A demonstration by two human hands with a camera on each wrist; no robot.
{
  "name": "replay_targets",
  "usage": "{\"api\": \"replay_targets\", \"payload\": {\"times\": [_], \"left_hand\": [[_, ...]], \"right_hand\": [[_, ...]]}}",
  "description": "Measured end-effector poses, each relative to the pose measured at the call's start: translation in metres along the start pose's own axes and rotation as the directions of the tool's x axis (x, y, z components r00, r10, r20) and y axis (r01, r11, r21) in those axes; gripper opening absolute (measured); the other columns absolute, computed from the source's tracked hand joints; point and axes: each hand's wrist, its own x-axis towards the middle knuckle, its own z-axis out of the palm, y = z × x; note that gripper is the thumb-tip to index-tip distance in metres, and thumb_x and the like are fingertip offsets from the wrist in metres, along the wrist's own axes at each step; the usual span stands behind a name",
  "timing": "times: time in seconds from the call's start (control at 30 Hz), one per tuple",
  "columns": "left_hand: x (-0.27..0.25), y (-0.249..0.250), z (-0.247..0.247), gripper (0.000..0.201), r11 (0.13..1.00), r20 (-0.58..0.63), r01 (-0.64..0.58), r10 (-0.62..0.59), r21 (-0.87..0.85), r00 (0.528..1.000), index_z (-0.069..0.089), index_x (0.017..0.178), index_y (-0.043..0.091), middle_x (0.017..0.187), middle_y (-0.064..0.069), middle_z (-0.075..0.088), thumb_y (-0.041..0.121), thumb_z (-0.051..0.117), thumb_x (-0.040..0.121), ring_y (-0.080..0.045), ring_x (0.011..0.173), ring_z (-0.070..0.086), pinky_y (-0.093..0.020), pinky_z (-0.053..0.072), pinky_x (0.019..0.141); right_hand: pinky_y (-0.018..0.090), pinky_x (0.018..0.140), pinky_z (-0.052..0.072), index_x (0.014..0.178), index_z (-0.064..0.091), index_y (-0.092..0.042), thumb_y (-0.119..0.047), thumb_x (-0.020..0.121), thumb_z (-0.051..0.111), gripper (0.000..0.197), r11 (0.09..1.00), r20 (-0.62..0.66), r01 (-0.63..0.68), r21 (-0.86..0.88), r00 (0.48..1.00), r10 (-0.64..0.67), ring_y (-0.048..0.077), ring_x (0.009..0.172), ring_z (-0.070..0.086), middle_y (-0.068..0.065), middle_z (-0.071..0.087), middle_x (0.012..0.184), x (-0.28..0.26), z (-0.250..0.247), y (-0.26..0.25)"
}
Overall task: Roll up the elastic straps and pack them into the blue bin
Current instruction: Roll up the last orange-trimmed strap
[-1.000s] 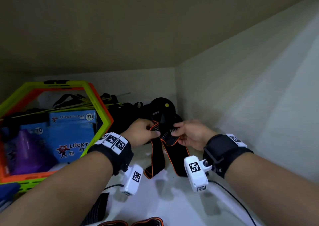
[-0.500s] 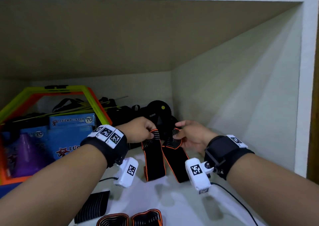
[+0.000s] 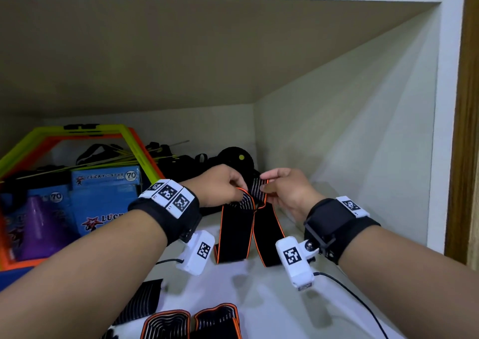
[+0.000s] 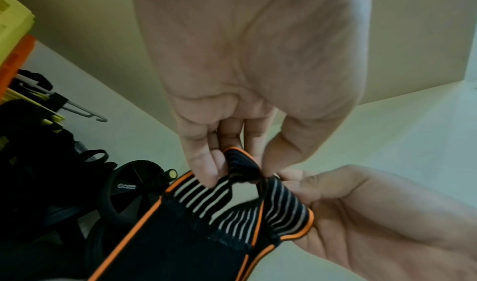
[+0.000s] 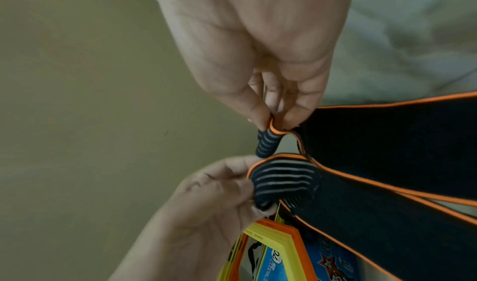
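A black elastic strap (image 3: pixel 234 237) with orange edging hangs from both my hands over the white shelf (image 3: pixel 259 287). Its two tails reach down to the shelf. My left hand (image 3: pixel 239 192) pinches one striped part of the strap (image 4: pixel 240 163) between fingers and thumb. My right hand (image 3: pixel 264 183) pinches the other striped part (image 5: pixel 268 142) right beside it. Two rolled straps (image 3: pixel 166 325) (image 3: pixel 217 323) lie at the near edge, with a flat striped strap (image 3: pixel 145 300) to their left. A blue edge (image 3: pixel 10 277), perhaps the bin, shows at the lower left.
Green and orange hexagonal frames (image 3: pixel 134 144) lean at the left over blue boxes (image 3: pixel 103 183) and a purple cone (image 3: pixel 39 224). Black gear with a round disc (image 3: pixel 236 157) fills the back corner. The shelf's right wall (image 3: pixel 363 157) is close. A thin cable (image 3: pixel 350 294) trails from my right wrist.
Both hands have lifted the strap and drawn it toward the front, so its tails hang freely. My view has pulled back, showing the shelf's top edge and the rolled straps.
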Motion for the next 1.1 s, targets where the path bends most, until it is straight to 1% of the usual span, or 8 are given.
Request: {"api": "replay_targets", "payload": {"times": [0.07,0.13,0.23,0.4,0.53,0.63,0.83,1.1], "left_hand": [[-0.001,0.008,-0.002,0.008,0.999,-0.040,-0.047,0.047,0.004,0.998,0.075,0.086,0.017,0.083,-0.003,0.075,0.015,0.078,0.078,-0.008,0.069,0.062,-0.024,0.050,0.070],[-0.002,0.014,-0.003,0.018,0.995,-0.080,-0.097,0.097,0.015,0.992,0.074,0.087,0.020,0.080,0.004,0.072,0.009,0.080,0.075,-0.006,0.069,0.062,-0.021,0.050,0.070],[-0.003,0.019,-0.004,0.036,0.988,-0.162,-0.151,0.142,-0.044,0.977,0.070,0.098,0.018,0.080,0.012,0.064,-0.005,0.078,0.071,-0.007,0.063,0.055,-0.017,0.048,0.063],[0.000,0.019,0.001,0.041,0.964,-0.379,-0.196,0.116,-0.182,0.918,0.066,0.092,0.025,0.090,0.008,0.067,-0.007,0.080,0.071,-0.007,0.067,0.058,-0.021,0.053,0.071],[0.002,0.022,0.009,0.033,0.938,-0.514,-0.268,0.122,-0.219,0.849,0.066,0.086,0.023,0.084,0.002,0.074,-0.007,0.076,0.076,-0.010,0.074,0.068,-0.018,0.054,0.074],[0.004,0.025,0.015,0.029,0.929,-0.530,-0.283,0.120,-0.239,0.839,0.067,0.081,0.021,0.083,-0.003,0.075,-0.005,0.076,0.078,-0.020,0.080,0.072,-0.028,0.058,0.078],[0.007,0.033,0.027,0.008,0.925,-0.577,-0.301,0.117,-0.234,0.808,0.075,0.083,0.018,0.081,0.004,0.076,0.010,0.076,0.085,-0.004,0.076,0.070,-0.020,0.054,0.074],[0.006,0.042,0.050,0.020,0.903,-0.454,-0.312,0.154,-0.296,0.878,0.072,0.107,0.009,0.107,-0.004,0.075,0.000,0.063,0.092,-0.014,0.105,0.069,-0.031,0.052,0.099]], "right_hand": [[0.020,0.043,0.048,0.082,0.063,-0.010,0.018,0.082,0.064,0.027,0.998,-0.042,0.049,-0.038,0.998,-0.051,0.011,0.048,0.060,0.006,0.055,0.067,-0.003,-0.001,-0.004],[0.018,0.041,0.047,0.080,0.060,-0.011,0.016,0.081,0.067,0.027,0.995,-0.098,0.087,-0.055,0.991,-0.093,0.012,0.048,0.058,0.005,0.055,0.066,-0.003,-0.001,-0.006],[0.030,0.057,0.059,0.080,0.058,-0.010,0.013,0.081,0.069,0.026,0.995,-0.171,0.104,0.012,0.980,-0.100,0.019,0.059,0.061,0.009,0.059,0.072,-0.001,-0.003,-0.007],[0.028,0.050,0.055,0.085,0.057,-0.008,0.010,0.080,0.073,0.025,0.991,-0.040,0.061,0.115,0.998,-0.057,0.015,0.049,0.064,0.010,0.063,0.068,-0.011,-0.004,-0.007],[0.027,0.048,0.054,0.085,0.056,-0.008,0.009,0.080,0.074,0.025,0.987,0.006,0.046,0.156,0.999,-0.048,0.017,0.052,0.064,0.012,0.067,0.072,-0.019,-0.003,-0.004],[0.025,0.049,0.055,0.087,0.056,-0.008,0.010,0.082,0.071,0.024,0.959,0.035,0.021,0.283,0.999,-0.032,0.019,0.056,0.068,0.013,0.069,0.075,-0.024,-0.005,-0.006],[0.027,0.053,0.058,0.092,0.055,-0.007,0.012,0.084,0.067,0.024,0.843,0.039,-0.010,0.538,0.999,-0.013,0.018,0.058,0.071,0.011,0.072,0.072,-0.024,-0.013,-0.011],[0.029,0.053,0.059,0.096,0.052,-0.005,0.017,0.089,0.055,0.023,0.809,0.144,-0.073,0.583,0.990,-0.014,0.020,0.058,0.072,0.015,0.069,0.074,-0.022,-0.026,-0.007]]}}
